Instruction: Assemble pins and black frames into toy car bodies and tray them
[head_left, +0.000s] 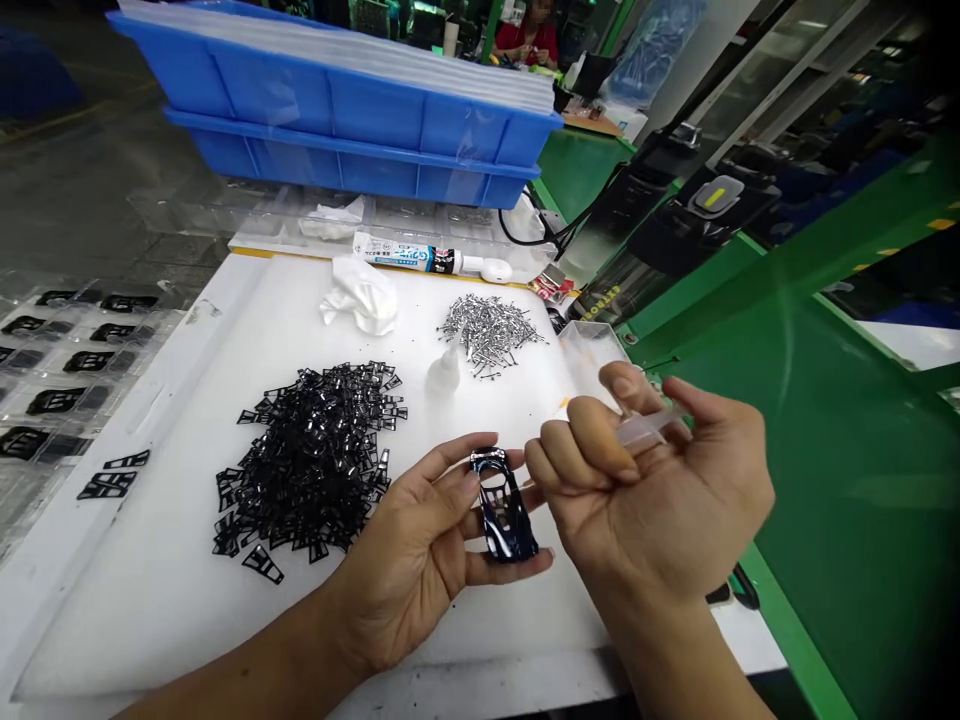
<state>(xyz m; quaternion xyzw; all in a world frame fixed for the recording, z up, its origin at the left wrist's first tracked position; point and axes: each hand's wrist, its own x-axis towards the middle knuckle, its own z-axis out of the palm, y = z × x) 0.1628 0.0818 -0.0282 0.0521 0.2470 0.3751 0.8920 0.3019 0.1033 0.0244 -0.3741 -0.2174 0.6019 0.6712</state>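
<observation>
My left hand (420, 545) is closed round a small glossy black plastic part (504, 508), held between thumb and fingers above the white work board (187, 570). My right hand (660, 480) grips a clear syringe-like applicator (645, 428), its fingers curled, with the tip end pointing toward the black part. The two hands almost touch. A large heap of similar black plastic parts (311, 455) lies on the board left of my left hand. A pile of small metal pins (489, 332) sits further back.
A small clear bottle (444, 372), a crumpled white cloth (361, 293) and a glue tube (420, 257) lie at the back. Stacked blue crates (337, 110) stand behind. Clear trays with black parts (60, 370) sit left. A green bench (825, 440) runs right. A person in red sits far back.
</observation>
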